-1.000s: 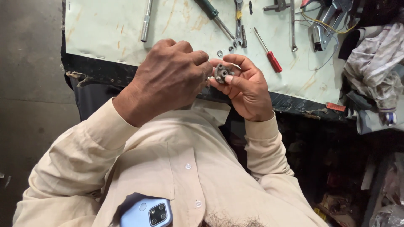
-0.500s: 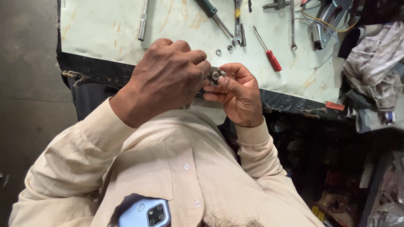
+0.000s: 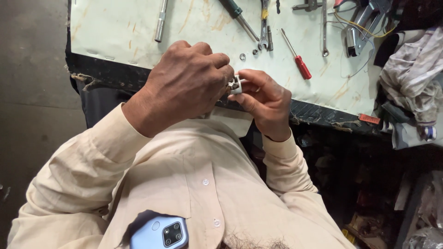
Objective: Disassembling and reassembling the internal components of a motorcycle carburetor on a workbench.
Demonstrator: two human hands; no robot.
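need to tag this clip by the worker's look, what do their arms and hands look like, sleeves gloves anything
Both the left hand and the right hand are bare, with no gloves, and no rings or watch show. Both arms wear long, loose cream sleeves of a buttoned shirt, the cuffs reaching the wrists.

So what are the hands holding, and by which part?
A small metal part, pinched at its edges between the right hand's fingertips; the left hand closes on its other side.
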